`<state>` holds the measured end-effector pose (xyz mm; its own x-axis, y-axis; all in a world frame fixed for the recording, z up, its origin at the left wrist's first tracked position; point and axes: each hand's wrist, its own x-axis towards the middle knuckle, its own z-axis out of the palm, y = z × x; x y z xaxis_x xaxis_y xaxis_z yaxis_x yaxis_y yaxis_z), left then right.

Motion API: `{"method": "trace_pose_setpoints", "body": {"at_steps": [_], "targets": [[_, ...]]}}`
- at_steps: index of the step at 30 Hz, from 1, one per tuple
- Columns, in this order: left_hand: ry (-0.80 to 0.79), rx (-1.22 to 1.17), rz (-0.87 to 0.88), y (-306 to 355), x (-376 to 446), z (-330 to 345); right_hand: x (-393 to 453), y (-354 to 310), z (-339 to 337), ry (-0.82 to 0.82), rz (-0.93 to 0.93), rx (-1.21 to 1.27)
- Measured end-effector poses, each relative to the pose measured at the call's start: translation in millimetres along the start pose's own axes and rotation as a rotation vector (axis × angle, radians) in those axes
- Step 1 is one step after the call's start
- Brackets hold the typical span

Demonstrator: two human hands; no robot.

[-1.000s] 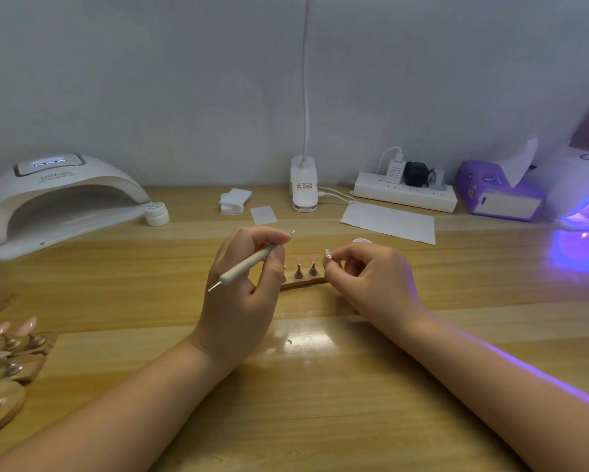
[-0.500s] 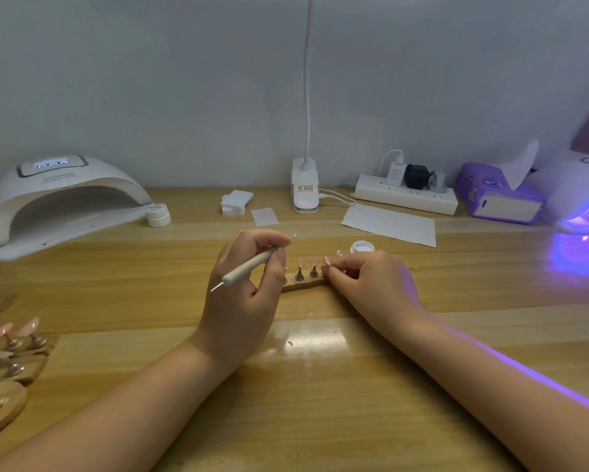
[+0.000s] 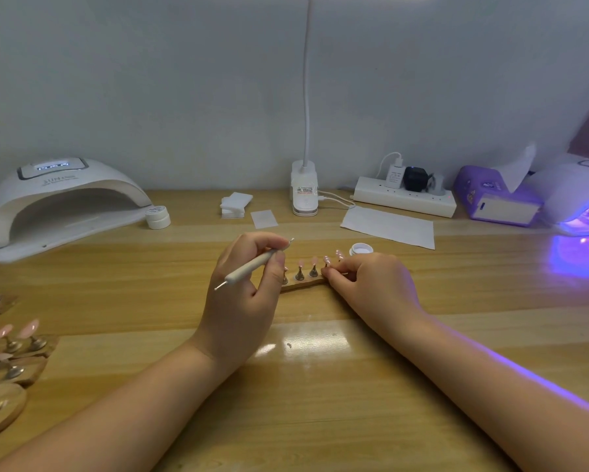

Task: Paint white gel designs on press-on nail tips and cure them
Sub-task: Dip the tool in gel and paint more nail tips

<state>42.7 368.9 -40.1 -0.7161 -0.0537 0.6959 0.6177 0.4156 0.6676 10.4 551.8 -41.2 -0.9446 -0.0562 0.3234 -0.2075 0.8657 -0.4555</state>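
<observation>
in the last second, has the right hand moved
Yes. The right hand has dropped toward the wooden nail-tip holder strip, uncovering the small open white gel jar behind it.

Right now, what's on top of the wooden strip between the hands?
On the wooden strip, small metal stands hold pink nail tips upright. The left hand and right hand cover the strip's two ends and whatever stands there.

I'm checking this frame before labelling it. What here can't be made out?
- White designs on the nail tips, head view: too small.
- Right end of the wooden holder: hidden by the right hand.
- Leftmost stand: partly behind the left hand holding the dotting tool.
- Left-edge holders: cut off.
</observation>
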Motion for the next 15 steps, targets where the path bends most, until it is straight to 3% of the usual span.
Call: {"method": "trace_pose_setpoints", "body": {"at_steps": [15], "targets": [[-0.038,-0.013,-0.254,-7.2,1.8,2.8,-6.1,-8.4,0.0,-0.015,-0.133,0.014]]}}
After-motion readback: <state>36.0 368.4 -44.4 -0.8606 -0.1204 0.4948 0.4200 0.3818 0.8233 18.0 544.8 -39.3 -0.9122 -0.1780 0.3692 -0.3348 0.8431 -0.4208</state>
